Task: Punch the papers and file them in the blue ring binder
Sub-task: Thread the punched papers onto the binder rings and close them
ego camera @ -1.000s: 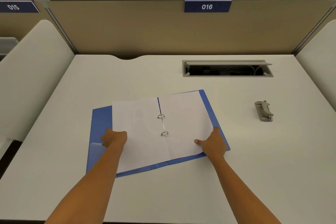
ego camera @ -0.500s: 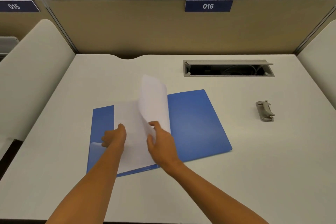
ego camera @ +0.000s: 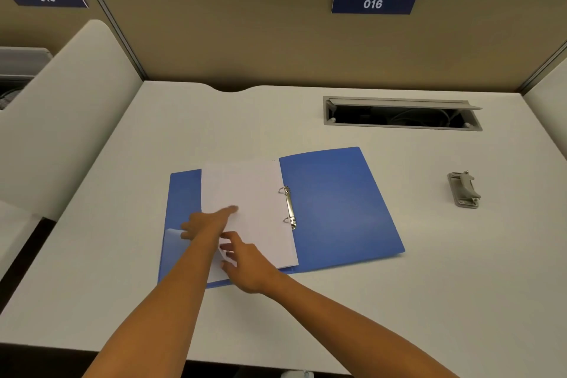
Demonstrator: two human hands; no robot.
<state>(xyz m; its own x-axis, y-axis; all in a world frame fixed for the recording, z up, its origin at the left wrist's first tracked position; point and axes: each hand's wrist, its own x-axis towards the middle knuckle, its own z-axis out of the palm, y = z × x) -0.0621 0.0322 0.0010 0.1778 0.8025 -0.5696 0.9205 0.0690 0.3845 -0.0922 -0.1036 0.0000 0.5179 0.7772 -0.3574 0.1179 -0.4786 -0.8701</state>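
Observation:
The blue ring binder (ego camera: 337, 202) lies open on the white desk. White papers (ego camera: 248, 190) sit stacked on its left half, threaded on the two metal rings (ego camera: 288, 205). The right half is bare blue cover. My left hand (ego camera: 208, 222) rests on the papers' lower left part with the index finger stretched out flat. My right hand (ego camera: 245, 261) is at the papers' bottom edge, fingers touching the lower left corner, which lifts slightly. Whether it pinches the sheet is unclear.
A grey hole punch (ego camera: 464, 189) sits on the desk (ego camera: 429, 285) to the right of the binder. A cable hatch (ego camera: 402, 113) stands open at the back right. Padded partitions flank the desk on both sides.
The sheet that lay on the right half was lifted by my right hand and flipped over the rings onto the left stack. My right hand moved from the binder's right edge to the lower left.

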